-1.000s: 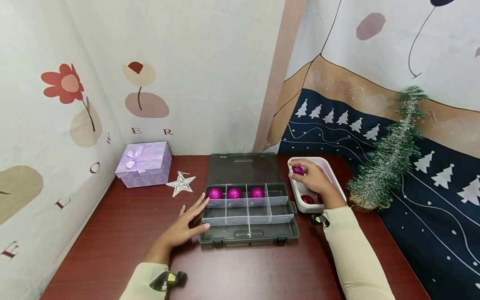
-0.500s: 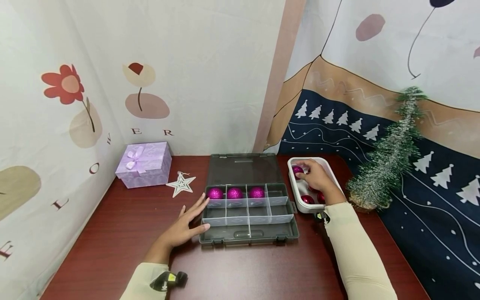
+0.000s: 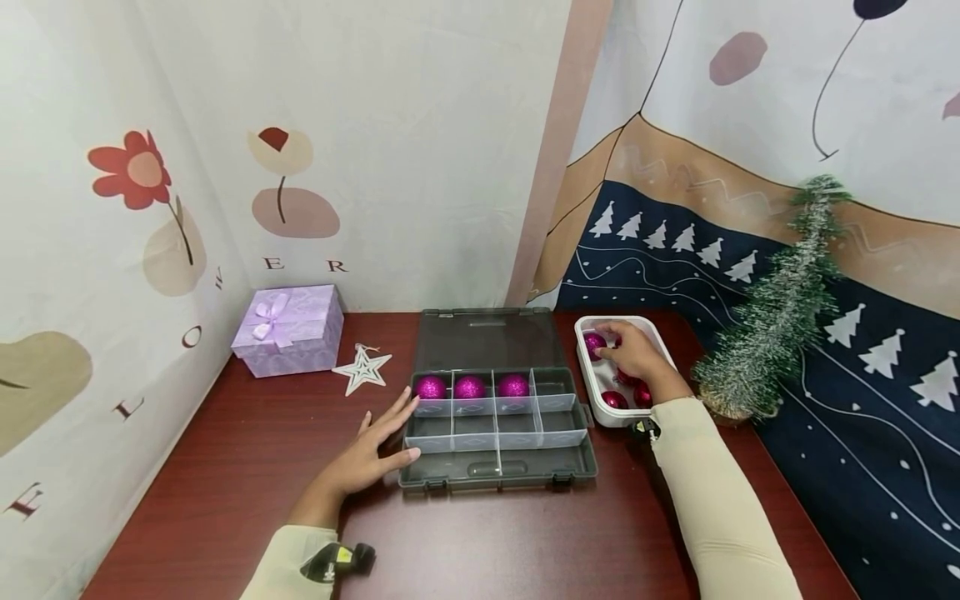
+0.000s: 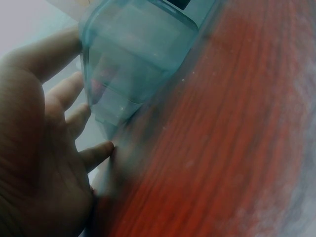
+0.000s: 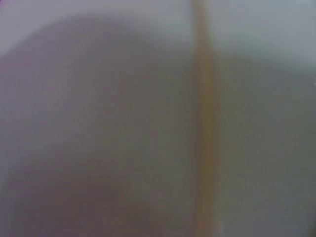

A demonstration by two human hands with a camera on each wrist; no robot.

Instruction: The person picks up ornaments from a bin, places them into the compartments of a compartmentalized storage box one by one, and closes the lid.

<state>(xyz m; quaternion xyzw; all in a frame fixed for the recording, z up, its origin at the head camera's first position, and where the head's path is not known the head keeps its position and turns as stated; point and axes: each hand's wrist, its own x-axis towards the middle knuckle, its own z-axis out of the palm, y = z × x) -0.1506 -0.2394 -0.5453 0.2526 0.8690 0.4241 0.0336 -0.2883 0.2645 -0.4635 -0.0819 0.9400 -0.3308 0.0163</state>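
My left hand (image 3: 367,457) lies with spread fingers against the left side of a dark clear compartment box (image 3: 448,463), whose lid (image 3: 489,340) is folded back. In the left wrist view, the left hand (image 4: 49,143) has its fingertips along the box wall (image 4: 133,54). Three magenta glitter baubles (image 3: 469,387) sit one to a compartment in the back row. At the right, my right hand (image 3: 632,348) reaches into a white tray (image 3: 588,392), its thumb and fingers pinching a magenta bauble (image 3: 592,345) at the tray's back left. The right wrist view is blurred.
Red shiny baubles (image 3: 614,400) lie in the tray's front part. A lilac gift box (image 3: 292,329) and a white star ornament (image 3: 363,368) stand left of the compartment box. A small frosted tree (image 3: 772,325) is close to the tray's right.
My right hand has shifted slightly right and lower in the tray, uncovering more of the red baubles. The magenta bauble sits slightly lower in view. My left hand stays put.
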